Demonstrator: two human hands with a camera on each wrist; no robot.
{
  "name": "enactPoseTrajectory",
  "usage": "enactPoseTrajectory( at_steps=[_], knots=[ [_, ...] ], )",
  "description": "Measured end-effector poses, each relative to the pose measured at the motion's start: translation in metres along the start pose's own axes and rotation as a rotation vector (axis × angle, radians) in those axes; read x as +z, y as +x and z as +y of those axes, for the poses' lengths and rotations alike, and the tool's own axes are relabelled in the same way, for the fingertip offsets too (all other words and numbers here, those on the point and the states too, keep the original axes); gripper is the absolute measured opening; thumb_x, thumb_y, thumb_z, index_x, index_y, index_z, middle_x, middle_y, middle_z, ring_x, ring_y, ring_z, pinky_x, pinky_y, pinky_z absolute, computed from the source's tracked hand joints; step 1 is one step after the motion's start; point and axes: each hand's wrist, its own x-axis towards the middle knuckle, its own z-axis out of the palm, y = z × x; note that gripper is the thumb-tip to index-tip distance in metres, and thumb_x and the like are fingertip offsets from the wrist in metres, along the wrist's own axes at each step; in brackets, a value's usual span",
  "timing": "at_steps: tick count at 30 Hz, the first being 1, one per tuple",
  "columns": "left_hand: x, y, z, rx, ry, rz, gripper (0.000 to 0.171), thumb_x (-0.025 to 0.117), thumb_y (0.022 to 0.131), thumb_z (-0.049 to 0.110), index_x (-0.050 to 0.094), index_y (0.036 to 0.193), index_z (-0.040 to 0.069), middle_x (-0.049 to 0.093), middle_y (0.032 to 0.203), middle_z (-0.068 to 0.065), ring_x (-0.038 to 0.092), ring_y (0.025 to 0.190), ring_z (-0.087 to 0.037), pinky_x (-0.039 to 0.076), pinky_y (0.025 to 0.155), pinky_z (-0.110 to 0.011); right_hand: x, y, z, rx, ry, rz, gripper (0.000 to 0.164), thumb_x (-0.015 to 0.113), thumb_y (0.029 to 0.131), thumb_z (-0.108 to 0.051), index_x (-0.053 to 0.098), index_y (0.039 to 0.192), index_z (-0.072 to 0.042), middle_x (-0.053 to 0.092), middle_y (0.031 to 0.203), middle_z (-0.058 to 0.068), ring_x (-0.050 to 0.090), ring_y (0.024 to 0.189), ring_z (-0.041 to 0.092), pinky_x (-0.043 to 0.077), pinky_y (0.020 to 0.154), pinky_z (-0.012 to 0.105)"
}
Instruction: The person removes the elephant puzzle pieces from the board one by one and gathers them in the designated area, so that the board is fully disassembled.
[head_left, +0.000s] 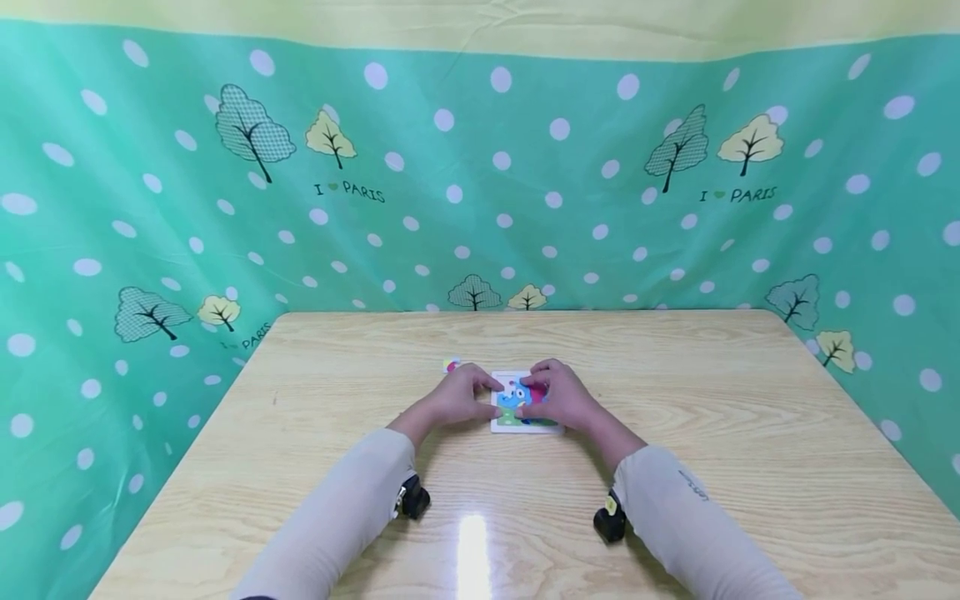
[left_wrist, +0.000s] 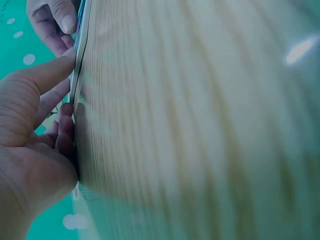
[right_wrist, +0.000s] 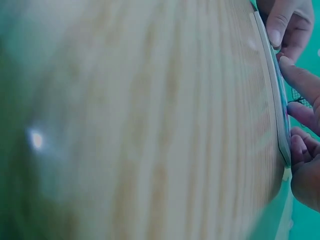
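Currently, the white-framed picture board is lying on the wood-grain table, its printed blue cartoon animal facing upward, probably so that both hands are working on it from above. The left hand is meeting the board at its left edge; its thumb and index finger are standing apart, the thumb toward the board's near side and the index finger toward its far side, presumably so that the frame is being steadied against sliding. The right hand is reaching over the board's right part; its thumb and index finger are likewise standing apart, the tips resting over the printed face, apparently for pressing or aligning. Whether either hand is clamping the board or a separate part of it cannot be told, since the wrist views are showing the board nearly edge-on. A small picture tile is lying apart from the board, outward of its far left corner and just beside the left hand, a position that is likely keeping it within reach without covering the board. On the board's near side, the left wrist camera and the right wrist camera are sitting at the sleeves, evidently so that each is viewing its own hand. Beyond the board, a polka-dot cloth is hanging as a backdrop.
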Motion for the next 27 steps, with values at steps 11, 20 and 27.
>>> enactPoseTrajectory(
  at_steps=[11, 20, 27],
  knots=[
    [0.0013, 0.0031, 0.0006, -0.022, -0.062, 0.027, 0.033, 0.085, 0.075, 0.019, 0.074, 0.106, 0.013, 0.058, 0.099, 0.0, 0.049, 0.089, -0.018, 0.044, 0.08, -0.031, 0.0029, 0.0006, -0.001, -0.002, -0.018, 0.025, 0.059, 0.089, 0.071, -0.028, 0.068, 0.122, -0.008, 0.049, 0.132, 0.01, 0.041, 0.126, 0.033, 0.035, 0.108, 0.049],
    [0.0028, 0.0028, 0.002, 0.0, -0.199, 0.028, 0.03, 0.084, 0.074, 0.005, 0.069, 0.1, 0.007, 0.063, 0.085, 0.0, 0.055, 0.077, -0.013, 0.049, 0.069, -0.023, 0.0029, -0.0009, -0.001, -0.002, 0.014, 0.025, 0.059, 0.089, 0.072, -0.026, 0.068, 0.123, -0.006, 0.049, 0.132, 0.009, 0.042, 0.126, 0.032, 0.035, 0.107, 0.046],
    [0.0043, 0.0052, 0.001, -0.015, -0.2, 0.049, 0.029, 0.085, 0.075, 0.006, 0.073, 0.101, 0.007, 0.066, 0.083, 0.001, 0.058, 0.077, -0.013, 0.051, 0.07, -0.024, -0.0017, -0.0031, 0.0032, -0.016, 0.026, -0.005, 0.052, 0.086, 0.075, -0.026, 0.069, 0.122, -0.011, 0.05, 0.136, 0.008, 0.043, 0.128, 0.032, 0.037, 0.107, 0.046]
  ],
)
